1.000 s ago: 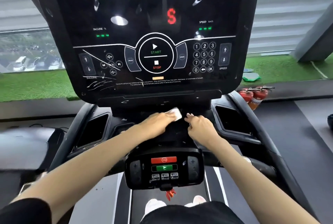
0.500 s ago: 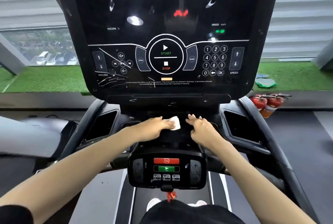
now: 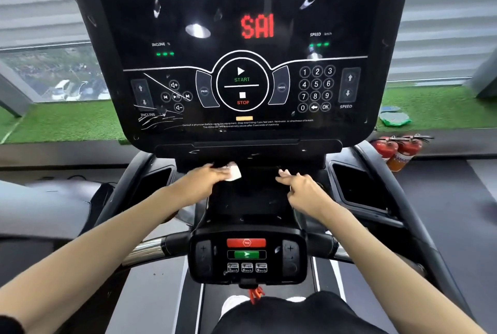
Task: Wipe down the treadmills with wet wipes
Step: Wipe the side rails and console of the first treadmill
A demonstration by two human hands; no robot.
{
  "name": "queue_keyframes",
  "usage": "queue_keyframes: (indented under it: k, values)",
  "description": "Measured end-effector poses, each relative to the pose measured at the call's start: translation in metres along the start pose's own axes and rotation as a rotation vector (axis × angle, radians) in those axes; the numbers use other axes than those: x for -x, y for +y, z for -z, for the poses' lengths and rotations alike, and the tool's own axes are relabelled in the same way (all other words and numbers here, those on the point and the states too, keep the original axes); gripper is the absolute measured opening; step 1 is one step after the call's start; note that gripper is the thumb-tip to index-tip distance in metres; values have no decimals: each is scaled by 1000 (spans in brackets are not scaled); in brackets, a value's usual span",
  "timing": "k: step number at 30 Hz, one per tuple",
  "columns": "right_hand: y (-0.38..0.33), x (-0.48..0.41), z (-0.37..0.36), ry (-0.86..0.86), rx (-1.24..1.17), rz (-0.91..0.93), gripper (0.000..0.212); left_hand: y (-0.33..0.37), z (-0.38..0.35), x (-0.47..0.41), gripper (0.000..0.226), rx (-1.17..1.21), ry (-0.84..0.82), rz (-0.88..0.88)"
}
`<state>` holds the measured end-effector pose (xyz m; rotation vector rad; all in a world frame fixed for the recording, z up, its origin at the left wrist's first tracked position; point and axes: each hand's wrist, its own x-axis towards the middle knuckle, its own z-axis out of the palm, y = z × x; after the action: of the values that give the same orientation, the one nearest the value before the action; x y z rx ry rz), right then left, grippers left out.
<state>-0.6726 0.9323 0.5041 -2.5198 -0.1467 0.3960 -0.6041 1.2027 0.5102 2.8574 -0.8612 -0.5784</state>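
- Head view, centre: treadmill fills the frame. Its big black console screen is in the upper half, with red letters "SAI" lit and green dashes under TIME, CALORIES, HEART RATE, DISTANCE, INCLINE and SPEED.
- Left hand, just left of centre: fingers lie nearly straight over the wet wipe and press it onto the black ledge right below the console. Thumb hidden, so can't tell if it pinches.
- Wet wipe is small, white and folded. It sticks out past the left fingertips toward frame centre and touches the ledge. A bit blurred.
- Right hand, just right of centre: fingers loosely extended, tips on the same black ledge, nothing held. Apart from the wipe.
- Lower centre: small control pad with a red button above a green one, sitting on the handlebar. A red safety clip hangs under it.
- Open black side pocket right of the hands.
- Bottom centre: white shoes on the belt, partly hidden by dark clothing.
- Right edge, mid-height: two red fire extinguishers on the floor beside the treadmill.
- Green turf strip behind, on both sides of the console. A green packet lies on it at the right.
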Motion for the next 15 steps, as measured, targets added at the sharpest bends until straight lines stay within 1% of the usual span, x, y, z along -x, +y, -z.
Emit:
queue_keyframes:
  k: [1,4,5,6,9,11,13,15]
  values:
    - [0,0,0,10,-3,5,68,1,-3,2,69,1,-11,-20]
    - [3,0,0,17,-22,3,66,14,-16,13,72,53,-145,-224]
    - [3,-1,1,20,-34,3,65,17,-13,17,73,44,-138,-252]
    - [2,-1,2,27,-43,4,65,16,-7,17,73,21,-107,-231]
    - [2,0,2,36,-44,10,65,12,6,9,68,-95,-3,-30]
    - [0,1,1,29,-50,11,65,24,6,9,64,-129,39,52]
    - [-1,1,1,29,-46,10,65,34,0,10,60,-143,88,61]
    - [-2,0,1,36,-45,7,65,36,-2,7,62,-85,139,39]
